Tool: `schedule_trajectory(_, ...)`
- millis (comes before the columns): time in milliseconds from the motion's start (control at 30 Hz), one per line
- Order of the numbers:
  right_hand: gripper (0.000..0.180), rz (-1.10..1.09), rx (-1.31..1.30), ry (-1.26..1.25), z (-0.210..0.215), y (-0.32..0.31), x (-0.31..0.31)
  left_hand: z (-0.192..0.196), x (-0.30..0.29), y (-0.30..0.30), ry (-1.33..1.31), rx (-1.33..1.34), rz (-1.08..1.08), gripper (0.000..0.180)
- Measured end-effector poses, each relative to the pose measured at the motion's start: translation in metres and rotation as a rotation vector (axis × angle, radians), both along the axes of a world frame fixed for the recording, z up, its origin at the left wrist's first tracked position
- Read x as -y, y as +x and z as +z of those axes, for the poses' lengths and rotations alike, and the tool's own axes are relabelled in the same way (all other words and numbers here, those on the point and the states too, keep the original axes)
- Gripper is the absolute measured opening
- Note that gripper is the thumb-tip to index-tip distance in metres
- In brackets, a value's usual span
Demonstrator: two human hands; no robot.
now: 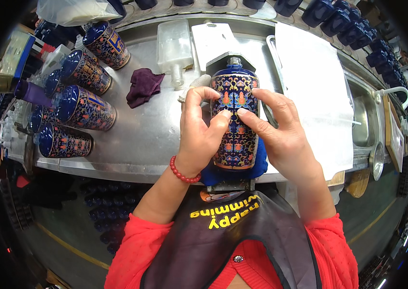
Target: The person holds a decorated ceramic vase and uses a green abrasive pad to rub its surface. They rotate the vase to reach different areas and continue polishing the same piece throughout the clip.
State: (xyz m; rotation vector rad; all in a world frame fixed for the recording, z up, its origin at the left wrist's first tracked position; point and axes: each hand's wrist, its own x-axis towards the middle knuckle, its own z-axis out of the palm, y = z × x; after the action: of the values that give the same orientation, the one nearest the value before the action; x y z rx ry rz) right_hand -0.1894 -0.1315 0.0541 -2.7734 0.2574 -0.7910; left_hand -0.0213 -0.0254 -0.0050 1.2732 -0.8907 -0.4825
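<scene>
A dark blue bottle with a colourful floral pattern lies in front of me, its clear threaded neck pointing away. Under its near end is a blue cloth. My left hand grips the bottle's left side, with the thumb pressed on the front and the forefinger at the upper edge. On the opposite side my right hand does likewise, its thumb near the middle seam and its forefinger at the right edge. Both thumb tips are close together on the pattern. The fingers behind are partly hidden.
Several similar decorated bottles stand at the left on the metal table. Beyond my left hand are a purple cloth and a clear plastic container. White sheets lie at the right, before a sink.
</scene>
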Motion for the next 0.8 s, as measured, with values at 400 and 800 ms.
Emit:
schedule_trajectory(400, 0.065, -0.059, 0.103, 0.096, -0.001, -0.002, 0.000, 0.006, 0.006, 0.001, -0.010, 0.036, -0.008, 0.038)
schedule_trajectory(800, 0.040, -0.114, 0.241, 0.181, 0.003, -0.015, -0.010, 0.012, 0.010, 0.003, 0.002, -0.003, -0.036, 0.040)
